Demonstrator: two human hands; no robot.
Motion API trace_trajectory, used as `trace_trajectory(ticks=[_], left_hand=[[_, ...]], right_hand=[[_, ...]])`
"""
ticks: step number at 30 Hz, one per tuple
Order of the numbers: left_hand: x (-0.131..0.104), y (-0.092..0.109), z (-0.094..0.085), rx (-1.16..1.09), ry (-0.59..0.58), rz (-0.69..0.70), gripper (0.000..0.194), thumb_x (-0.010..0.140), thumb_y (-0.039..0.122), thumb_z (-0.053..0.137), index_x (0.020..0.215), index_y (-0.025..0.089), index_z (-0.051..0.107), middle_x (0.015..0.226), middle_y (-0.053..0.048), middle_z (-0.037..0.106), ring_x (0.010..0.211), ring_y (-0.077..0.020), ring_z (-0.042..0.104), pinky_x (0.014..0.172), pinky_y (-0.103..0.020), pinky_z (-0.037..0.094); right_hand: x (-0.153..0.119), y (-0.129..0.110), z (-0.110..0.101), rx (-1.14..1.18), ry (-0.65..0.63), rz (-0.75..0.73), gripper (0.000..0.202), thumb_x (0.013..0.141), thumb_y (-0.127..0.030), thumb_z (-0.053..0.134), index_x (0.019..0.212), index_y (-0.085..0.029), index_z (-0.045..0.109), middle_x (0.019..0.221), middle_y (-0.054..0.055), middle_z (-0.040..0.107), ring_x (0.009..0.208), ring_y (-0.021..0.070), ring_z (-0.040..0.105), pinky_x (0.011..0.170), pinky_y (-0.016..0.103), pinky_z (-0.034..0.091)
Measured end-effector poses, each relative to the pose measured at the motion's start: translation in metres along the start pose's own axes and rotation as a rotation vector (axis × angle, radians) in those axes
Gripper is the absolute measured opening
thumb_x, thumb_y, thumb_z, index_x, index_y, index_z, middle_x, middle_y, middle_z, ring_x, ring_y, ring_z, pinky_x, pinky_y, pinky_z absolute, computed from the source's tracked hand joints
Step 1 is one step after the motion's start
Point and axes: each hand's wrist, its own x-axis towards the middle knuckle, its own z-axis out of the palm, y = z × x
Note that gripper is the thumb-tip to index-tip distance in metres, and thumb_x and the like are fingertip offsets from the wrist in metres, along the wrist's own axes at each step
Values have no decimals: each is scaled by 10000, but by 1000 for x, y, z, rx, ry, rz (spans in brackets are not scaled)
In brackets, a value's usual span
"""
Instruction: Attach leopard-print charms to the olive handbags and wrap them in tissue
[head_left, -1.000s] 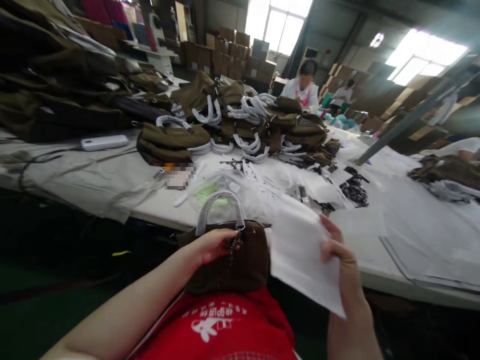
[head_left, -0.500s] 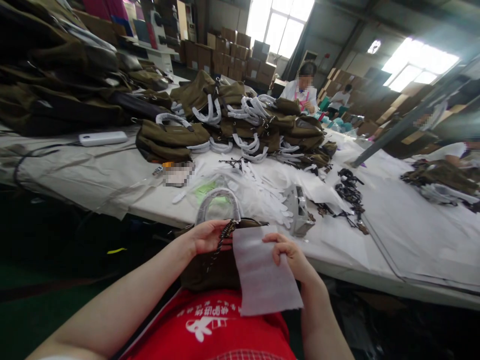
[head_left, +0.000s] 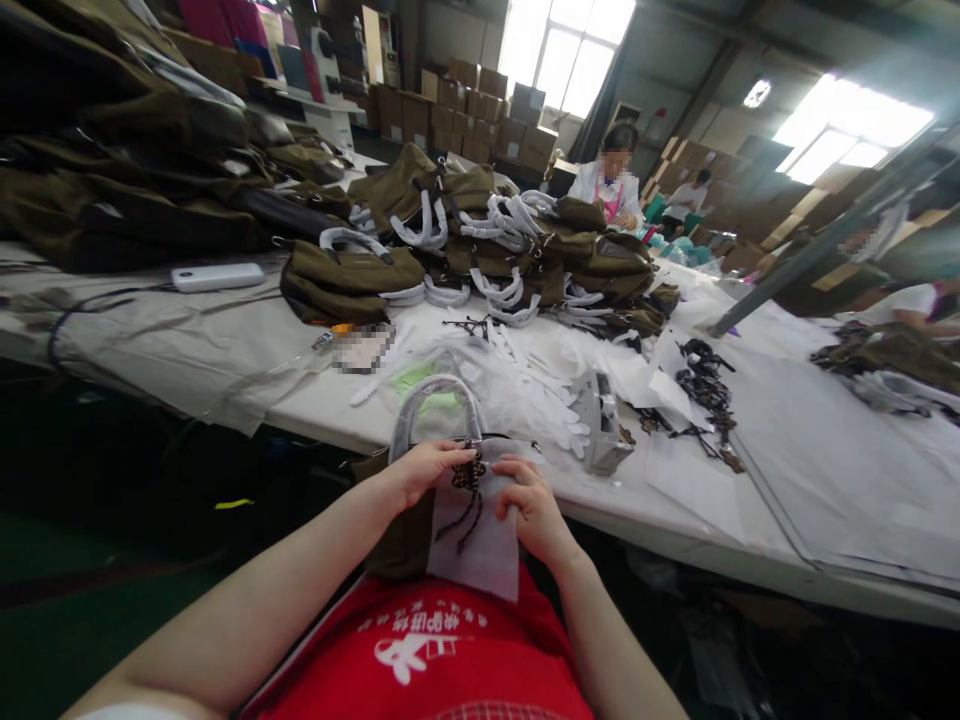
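An olive handbag rests upright against my red apron, its handle wrapped in pale film. My left hand is closed, pinching a dark braided cord charm just below the handle. Behind the charm, over the bag's front, hangs a thin white sheet. Curled at the sheet's right edge, my right hand grips it, with its forefinger close to the charm. The cord ends dangle over the sheet. Part of the bag's front is hidden by the sheet and hands.
Olive bags with wrapped handles are piled across the table, more stacked at left. Nearer lie white strips, a grey metal dispenser-like object, and dark cord charms. A slanted pole rises at right; a co-worker is beyond.
The white sheet has moved left, from beside the charm to behind it. My right hand has come closer to my left, and the charm's cords now hang over the sheet.
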Motion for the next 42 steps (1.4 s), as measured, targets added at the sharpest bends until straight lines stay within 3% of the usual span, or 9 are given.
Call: trace_trajectory(ticks=[3, 6, 10, 14, 18, 26, 33, 36, 42], left_hand=[[-1, -2, 0, 55, 42, 100, 380, 522, 374, 872, 783, 128, 746, 775, -56, 744, 723, -188, 637, 681, -269, 445], [0, -6, -1, 113, 139, 179, 329, 533, 367, 867, 724, 132, 738, 685, -36, 722, 664, -180, 617, 667, -269, 434], [2, -15, -3, 148, 239, 247, 311, 555, 383, 853, 696, 139, 720, 652, -42, 709, 641, -200, 623, 648, -283, 446], [3, -21, -5, 177, 286, 310, 287, 608, 384, 822, 734, 143, 733, 694, -52, 719, 691, -225, 635, 673, -289, 458], [3, -19, -13, 238, 359, 420, 185, 737, 355, 717, 675, 181, 731, 751, -45, 707, 842, -245, 617, 814, -285, 443], [5, -12, -25, 310, 374, 452, 43, 633, 206, 780, 617, 213, 740, 744, -39, 703, 855, -257, 636, 837, -286, 470], [8, -19, -15, 205, 379, 404, 369, 596, 164, 808, 953, 189, 719, 720, 0, 694, 720, -196, 654, 678, -255, 495], [4, -15, -11, 2, 305, 300, 590, 636, 233, 816, 1188, 205, 610, 708, 30, 680, 710, -169, 655, 662, -233, 493], [-3, -7, -14, -147, 2, 3, 387, 660, 407, 802, 885, 110, 698, 742, -105, 734, 710, -268, 693, 669, -368, 551]], right_hand=[[-1, -2, 5, -31, 43, 3, 242, 755, -46, 562, 684, -234, 697, 1237, 50, 613, 1269, 241, 454, 1053, 417, 384], [-2, -1, 5, -18, 306, 120, 260, 833, -113, 466, 924, -224, 683, 1328, 87, 544, 1248, 234, 483, 1019, 428, 430], [-3, 2, 2, -14, 588, 349, 253, 905, -288, 443, 1071, -164, 588, 1121, 147, 612, 996, 237, 606, 746, 358, 543], [-3, 4, 1, -91, 435, 479, 441, 797, -411, 644, 1136, -143, 555, 899, 85, 653, 728, 210, 627, 666, 342, 532], [-1, 6, 4, -236, 332, 427, 309, 796, -363, 636, 1041, -176, 608, 880, 64, 656, 752, 218, 620, 727, 356, 507], [5, -6, 6, -449, 448, 285, 198, 871, -379, 565, 905, -200, 641, 819, 66, 647, 758, 225, 603, 732, 342, 463], [-2, -5, 15, -253, 101, 538, 299, 832, -483, 622, 676, -229, 650, 551, 22, 653, 514, 206, 599, 505, 297, 369], [2, 0, 21, -143, 109, 552, 279, 826, -439, 612, 671, -206, 621, 525, 2, 617, 476, 175, 559, 479, 273, 352], [19, 3, 25, -72, 171, 472, 261, 859, -396, 558, 688, -199, 575, 559, -18, 580, 528, 156, 536, 532, 260, 381]])
